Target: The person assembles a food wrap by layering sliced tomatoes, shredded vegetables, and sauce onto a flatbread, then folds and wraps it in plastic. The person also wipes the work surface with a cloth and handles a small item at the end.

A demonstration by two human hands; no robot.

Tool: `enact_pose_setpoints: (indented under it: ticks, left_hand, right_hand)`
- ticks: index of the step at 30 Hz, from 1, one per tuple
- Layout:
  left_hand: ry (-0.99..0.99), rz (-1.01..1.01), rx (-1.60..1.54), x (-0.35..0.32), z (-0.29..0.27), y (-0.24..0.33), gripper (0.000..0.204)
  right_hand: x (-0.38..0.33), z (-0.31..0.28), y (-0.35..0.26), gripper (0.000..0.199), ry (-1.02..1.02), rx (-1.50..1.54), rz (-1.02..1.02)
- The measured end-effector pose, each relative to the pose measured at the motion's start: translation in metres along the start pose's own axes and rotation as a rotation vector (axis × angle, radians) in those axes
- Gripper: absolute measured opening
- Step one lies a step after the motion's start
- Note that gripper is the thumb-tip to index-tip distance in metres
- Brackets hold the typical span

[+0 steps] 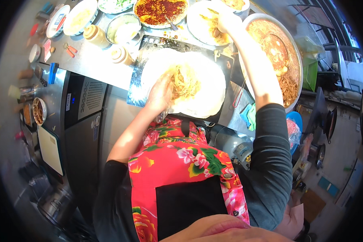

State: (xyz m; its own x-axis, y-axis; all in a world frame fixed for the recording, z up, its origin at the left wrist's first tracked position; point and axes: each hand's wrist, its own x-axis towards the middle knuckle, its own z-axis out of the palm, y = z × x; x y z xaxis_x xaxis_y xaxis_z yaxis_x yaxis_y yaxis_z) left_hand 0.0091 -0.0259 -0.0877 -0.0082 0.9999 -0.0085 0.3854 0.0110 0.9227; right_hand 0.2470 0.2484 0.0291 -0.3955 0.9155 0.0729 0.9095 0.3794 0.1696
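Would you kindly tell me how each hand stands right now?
Left hand: against the shredded filling on the pale round sheet; grip cannot be told.
Right hand: at the shreds on the white plate; glare hides whether it is closed.

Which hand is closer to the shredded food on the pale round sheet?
Left. The left hand is close beside the shredded food, over the pale round sheet; the right hand is farther off, at the white plate beyond.
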Motion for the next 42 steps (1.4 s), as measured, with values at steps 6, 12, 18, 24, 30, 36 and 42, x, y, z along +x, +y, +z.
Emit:
enact_pose_setpoints:
  ticks: [6, 12, 18, 24, 30, 36, 42]
  left_hand:
    - [0.202, 0.043, -0.186, -0.063, -0.054, 0.0, 0.041]
    - [0.192, -0.173, -0.421, -0.08, -0.057, 0.0, 0.038]
    - [0.029, -0.202, -0.537, -0.07, -0.059, -0.006, 0.029]
    - [-0.051, -0.029, -0.095, 0.003, -0.027, -0.016, 0.026]
    - [-0.138, 0.149, 0.221, 0.073, 0.009, -0.002, 0.023]
    - [-0.122, 0.077, 0.139, 0.086, 0.006, 0.008, 0.023]
    - [-0.003, -0.006, 0.077, 0.027, -0.012, -0.022, 0.025]
  right_hand:
    - [0.021, 0.027, 0.016, 0.045, 0.089, 0.089, 0.085]
    - [0.007, 0.033, 0.022, 0.044, 0.193, 0.181, 0.079]
    - [-0.106, -0.051, 0.007, 0.042, -0.021, 0.155, -0.004]
    - [-0.229, -0.037, -0.066, 0.054, -0.604, 0.658, 0.151]
    - [-0.287, -0.029, -0.093, 0.057, -0.394, 0.694, 0.277]
    - [-0.306, -0.009, -0.106, 0.056, -0.138, 0.481, 0.075]
    - [-0.27, -0.016, -0.082, 0.057, -0.222, 0.534, 0.034]
